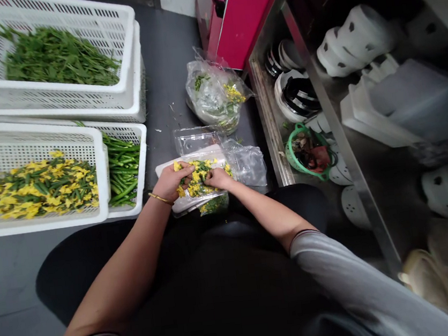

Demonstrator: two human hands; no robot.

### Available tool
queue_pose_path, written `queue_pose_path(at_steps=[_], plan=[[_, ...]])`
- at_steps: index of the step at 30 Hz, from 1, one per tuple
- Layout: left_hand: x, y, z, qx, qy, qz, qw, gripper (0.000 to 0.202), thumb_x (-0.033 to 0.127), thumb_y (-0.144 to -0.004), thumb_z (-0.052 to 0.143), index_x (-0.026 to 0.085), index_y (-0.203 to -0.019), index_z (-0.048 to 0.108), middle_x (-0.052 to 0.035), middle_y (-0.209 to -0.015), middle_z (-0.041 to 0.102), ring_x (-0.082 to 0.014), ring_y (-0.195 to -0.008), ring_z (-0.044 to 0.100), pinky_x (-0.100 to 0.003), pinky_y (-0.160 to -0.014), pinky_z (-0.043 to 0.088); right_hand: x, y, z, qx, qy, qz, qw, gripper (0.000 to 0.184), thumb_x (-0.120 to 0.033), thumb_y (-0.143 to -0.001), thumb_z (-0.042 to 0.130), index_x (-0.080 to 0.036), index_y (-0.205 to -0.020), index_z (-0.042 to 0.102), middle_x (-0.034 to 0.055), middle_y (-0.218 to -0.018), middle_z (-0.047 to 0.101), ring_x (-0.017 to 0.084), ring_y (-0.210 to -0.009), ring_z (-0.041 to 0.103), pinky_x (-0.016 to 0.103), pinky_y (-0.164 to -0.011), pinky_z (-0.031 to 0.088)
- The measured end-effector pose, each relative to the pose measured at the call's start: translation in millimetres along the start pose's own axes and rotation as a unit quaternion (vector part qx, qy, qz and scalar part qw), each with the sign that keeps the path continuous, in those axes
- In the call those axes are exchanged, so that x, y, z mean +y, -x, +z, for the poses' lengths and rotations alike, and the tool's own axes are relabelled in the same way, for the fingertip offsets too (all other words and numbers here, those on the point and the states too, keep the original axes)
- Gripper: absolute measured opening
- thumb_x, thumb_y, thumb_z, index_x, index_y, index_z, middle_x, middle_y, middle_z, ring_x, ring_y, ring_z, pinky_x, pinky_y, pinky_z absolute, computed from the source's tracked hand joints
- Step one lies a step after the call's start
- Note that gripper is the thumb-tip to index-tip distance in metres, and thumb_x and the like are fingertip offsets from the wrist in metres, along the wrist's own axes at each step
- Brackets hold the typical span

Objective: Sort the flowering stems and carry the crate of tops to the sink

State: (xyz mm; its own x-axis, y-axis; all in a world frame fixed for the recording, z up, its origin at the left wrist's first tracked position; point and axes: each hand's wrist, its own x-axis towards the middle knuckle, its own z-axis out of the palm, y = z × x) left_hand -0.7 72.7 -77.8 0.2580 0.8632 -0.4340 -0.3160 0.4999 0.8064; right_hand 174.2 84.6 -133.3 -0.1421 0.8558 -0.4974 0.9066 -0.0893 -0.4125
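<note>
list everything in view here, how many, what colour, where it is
baskets: at least four, white, picture left
leafy greens: one heap, green, upper basket
yellow-flowered vegetables: many, yellow and green, lower-left basket and at the hands
long green pods: many, green, basket beside the flowers
plastic bags: at least two, clear, beyond and beside the trays
trays: at least two, one white, one clear, around the hands
box-like unit: one, pink, top
colander: one, green, right
dishes: several, black and white, above colander
containers: several, white, shelving
shelving: one, metallic, right
floor: grey, below
bracelet: one, gold-coloured, left wrist
left hand, right hand: bare, centre, at the flowers
</note>
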Motion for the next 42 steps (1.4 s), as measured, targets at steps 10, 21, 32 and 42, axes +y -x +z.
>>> queue_pose_path(at_steps=[10, 21, 32, 42], plan=[[3, 1, 7.2, -0.002, 0.050, 0.035, 0.998, 0.026, 0.023, -0.057, 0.074, 0.014, -0.062, 0.050, 0.0036, -0.046, 0.047, -0.0058, -0.037, 0.039, -0.017, -0.033, 0.023, -9, 25, -46, 0.059, -0.075, -0.131, 0.987, 0.025, -0.034, -0.083, 0.052, -0.014, -0.078, 0.065, 0.0001, -0.064, 0.061, 0.011, -0.058, 0.054, 0.020, -0.057, 0.040], [-1, 2, 4.5, -0.035, 0.068, 0.022, 0.997, 0.032, 0.032, -0.058, 0.078, 0.011, -0.071, 0.058, -0.0002, -0.058, 0.057, -0.0054, -0.041, 0.043, -0.017, -0.034, 0.024, -8, -5, 17, -0.008, 0.286, -0.047, 0.957, 0.028, -0.021, -0.086, 0.049, -0.009, -0.103, 0.068, 0.0203, -0.104, 0.067, 0.027, -0.095, 0.064, 0.035, -0.079, 0.050], [0, 5, 9.0, -0.011, 0.051, 0.065, 0.997, 0.035, 0.031, -0.057, 0.080, 0.012, -0.071, 0.055, -0.0020, -0.061, 0.060, -0.0057, -0.043, 0.044, -0.017, -0.037, 0.027, -1, 16, -16, 0.052, 0.136, -0.045, 0.988, 0.029, -0.039, -0.086, 0.052, -0.015, -0.093, 0.066, 0.0132, -0.093, 0.069, 0.023, -0.088, 0.064, 0.030, -0.073, 0.049], [1, 11, 22.6, 0.014, 0.112, 0.152, 0.982, 0.033, 0.027, -0.059, 0.079, 0.014, -0.067, 0.050, 0.0012, -0.057, 0.057, -0.0056, -0.042, 0.046, -0.018, -0.037, 0.029, -40, 60, -45, -0.037, -0.439, -0.167, 0.882, 0.045, -0.060, -0.072, 0.063, -0.016, -0.073, 0.059, -0.0066, -0.046, 0.045, 0.007, -0.037, 0.041, 0.019, -0.037, 0.033]])
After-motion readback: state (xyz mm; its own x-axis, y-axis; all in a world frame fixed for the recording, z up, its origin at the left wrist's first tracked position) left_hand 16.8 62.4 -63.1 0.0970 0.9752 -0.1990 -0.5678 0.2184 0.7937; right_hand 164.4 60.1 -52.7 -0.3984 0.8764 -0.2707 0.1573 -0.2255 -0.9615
